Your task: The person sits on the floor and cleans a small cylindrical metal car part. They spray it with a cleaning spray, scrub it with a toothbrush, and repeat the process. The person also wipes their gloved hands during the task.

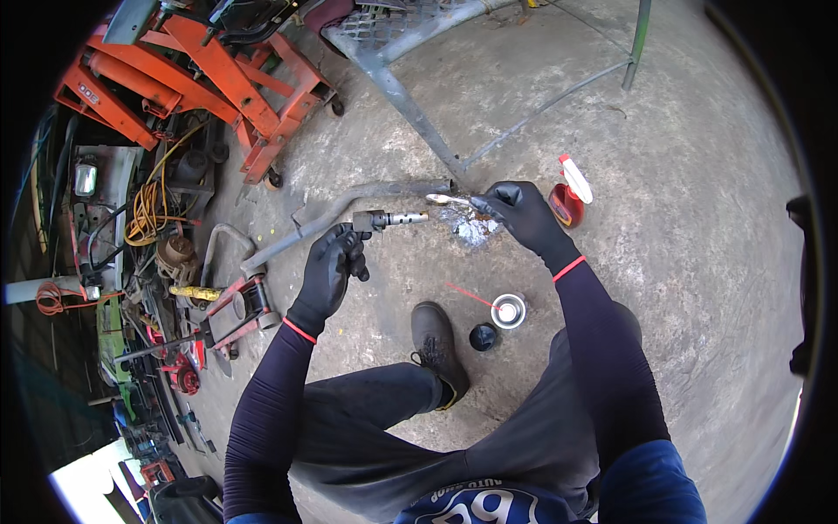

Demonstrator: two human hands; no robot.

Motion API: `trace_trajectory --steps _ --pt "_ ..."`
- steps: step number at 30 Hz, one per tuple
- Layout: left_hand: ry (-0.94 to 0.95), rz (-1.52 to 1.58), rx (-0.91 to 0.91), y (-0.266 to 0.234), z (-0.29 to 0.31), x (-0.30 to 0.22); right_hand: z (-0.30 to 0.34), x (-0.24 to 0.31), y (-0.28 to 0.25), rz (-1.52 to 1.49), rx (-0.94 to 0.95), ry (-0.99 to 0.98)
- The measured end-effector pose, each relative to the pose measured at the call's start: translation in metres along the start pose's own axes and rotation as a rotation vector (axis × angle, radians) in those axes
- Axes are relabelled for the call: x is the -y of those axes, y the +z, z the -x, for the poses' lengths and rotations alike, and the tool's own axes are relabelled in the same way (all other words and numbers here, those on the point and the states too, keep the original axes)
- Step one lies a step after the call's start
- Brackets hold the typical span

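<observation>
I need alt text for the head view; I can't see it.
A gloved left hand holds a dark part with a silver end; the right hand holds a small brush near it. A spray can, black cap and red spray bottle are on the concrete floor.

Orange wheeled hoist (pixel 220 70), yellow cord (pixel 147 217), red floor jack (pixel 237 327)

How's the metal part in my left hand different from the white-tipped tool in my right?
The metal part is thicker, with a dark blocky end; the white-tipped tool is slimmer. The metal part's free end points right; the white-tipped tool's tip points left. Both are held, one in the left hand, one in the right hand.
</observation>
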State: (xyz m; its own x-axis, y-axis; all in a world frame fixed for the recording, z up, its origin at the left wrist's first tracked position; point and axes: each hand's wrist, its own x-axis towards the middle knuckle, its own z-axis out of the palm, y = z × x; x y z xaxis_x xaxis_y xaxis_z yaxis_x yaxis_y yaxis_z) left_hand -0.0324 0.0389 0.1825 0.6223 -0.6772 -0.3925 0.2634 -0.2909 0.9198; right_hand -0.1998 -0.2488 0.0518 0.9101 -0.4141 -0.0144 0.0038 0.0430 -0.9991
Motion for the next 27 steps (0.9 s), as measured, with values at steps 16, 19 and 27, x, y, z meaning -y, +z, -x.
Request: trace_trajectory --steps 16,19,27 --pt "0.068 -0.123 0.063 0.005 0.011 -0.007 0.000 -0.010 -0.009 -0.013 0.213 0.031" --pt "0.065 -0.183 0.019 0.005 0.011 -0.008 -0.002 -0.012 -0.008 0.158 0.135 0.137" --pt "0.097 -0.276 0.039 0.005 0.011 -0.009 -0.003 -0.006 -0.004 0.139 0.009 0.160"
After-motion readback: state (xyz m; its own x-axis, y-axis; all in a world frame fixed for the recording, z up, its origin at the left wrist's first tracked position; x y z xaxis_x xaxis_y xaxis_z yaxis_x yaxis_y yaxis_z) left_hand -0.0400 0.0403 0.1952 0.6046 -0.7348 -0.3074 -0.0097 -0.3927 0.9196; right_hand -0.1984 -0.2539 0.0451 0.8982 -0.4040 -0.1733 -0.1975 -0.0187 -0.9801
